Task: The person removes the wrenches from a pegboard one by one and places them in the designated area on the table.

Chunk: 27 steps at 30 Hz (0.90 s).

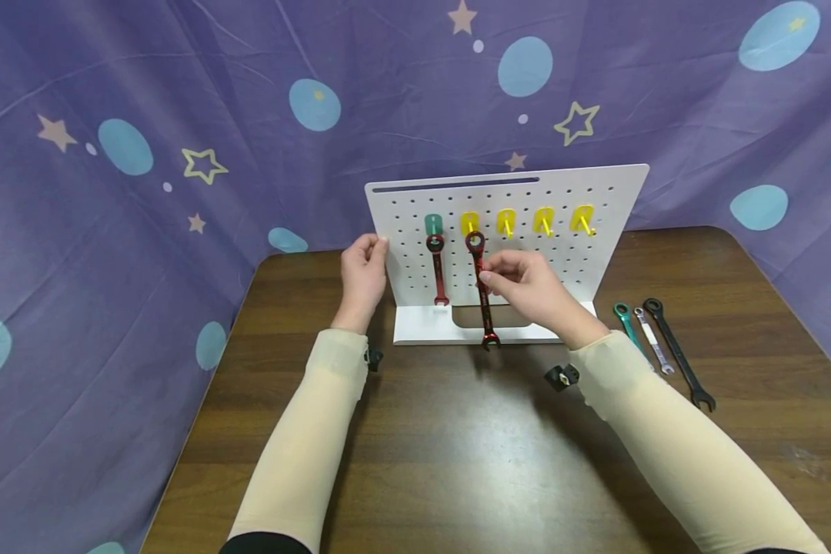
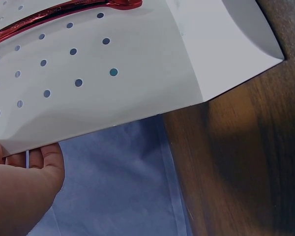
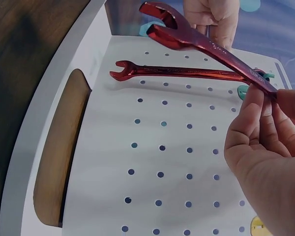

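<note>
My left hand [image 1: 363, 278] grips the left edge of a white pegboard stand [image 1: 403, 269], thumb in front and fingers behind. Between thumb and fingers, my right hand [image 1: 533, 291] pinches a red combination ratchet wrench [image 1: 485, 312] by its shaft. Its ring end points up, just below the leftmost yellow hook [image 1: 469, 221]; whether the ring touches the hook I cannot tell. The open end [image 3: 169, 34] stands out from the board. A second red wrench [image 1: 439, 277] hangs from the green hook [image 1: 433, 223] to the left.
Several more yellow hooks, such as the rightmost one [image 1: 583, 218], line the board. On the table's right lie a green wrench [image 1: 626, 323], a small silver wrench [image 1: 654, 342] and a long black wrench [image 1: 679, 354]. A purple patterned curtain [image 1: 415, 92] hangs behind the table.
</note>
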{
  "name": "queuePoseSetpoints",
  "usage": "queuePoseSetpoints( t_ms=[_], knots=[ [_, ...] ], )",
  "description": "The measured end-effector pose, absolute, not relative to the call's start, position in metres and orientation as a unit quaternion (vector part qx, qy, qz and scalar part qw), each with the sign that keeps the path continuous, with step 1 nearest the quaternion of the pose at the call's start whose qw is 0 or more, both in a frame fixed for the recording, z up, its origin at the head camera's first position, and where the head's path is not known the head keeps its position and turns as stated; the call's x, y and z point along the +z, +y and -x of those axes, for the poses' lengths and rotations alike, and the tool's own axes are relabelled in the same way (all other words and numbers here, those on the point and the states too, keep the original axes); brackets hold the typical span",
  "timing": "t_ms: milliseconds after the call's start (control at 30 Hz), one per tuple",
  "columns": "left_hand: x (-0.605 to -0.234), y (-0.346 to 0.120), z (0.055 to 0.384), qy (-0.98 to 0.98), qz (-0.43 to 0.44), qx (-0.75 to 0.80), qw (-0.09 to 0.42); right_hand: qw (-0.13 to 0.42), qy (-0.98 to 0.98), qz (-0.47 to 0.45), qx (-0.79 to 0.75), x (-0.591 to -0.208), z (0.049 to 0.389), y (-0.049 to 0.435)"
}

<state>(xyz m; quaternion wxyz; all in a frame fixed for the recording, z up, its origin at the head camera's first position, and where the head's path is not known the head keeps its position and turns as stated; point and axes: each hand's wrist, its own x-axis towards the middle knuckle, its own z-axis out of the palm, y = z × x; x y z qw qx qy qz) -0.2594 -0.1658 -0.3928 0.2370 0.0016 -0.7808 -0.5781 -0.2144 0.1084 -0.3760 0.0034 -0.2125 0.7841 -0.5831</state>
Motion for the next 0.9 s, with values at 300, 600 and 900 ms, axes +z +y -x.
queuePoseSetpoints(
  t_ms=[300, 600, 900],
  knots=[
    [-0.393, -0.166, 0.259, -0.782, 0.004, -0.576, 0.237, 0.001, 0.781, 0.214, -0.586, -0.377, 0.213, 0.12],
    [-0.393, -0.165, 0.259, -0.783, 0.004, -0.576, 0.235, 0.0, 0.781, 0.213, -0.587, -0.379, 0.209, 0.132],
    [-0.392, -0.166, 0.259, -0.785, -0.002, -0.573, 0.235, -0.004, 0.785, 0.21, -0.582, -0.38, 0.205, 0.147]
  ],
)
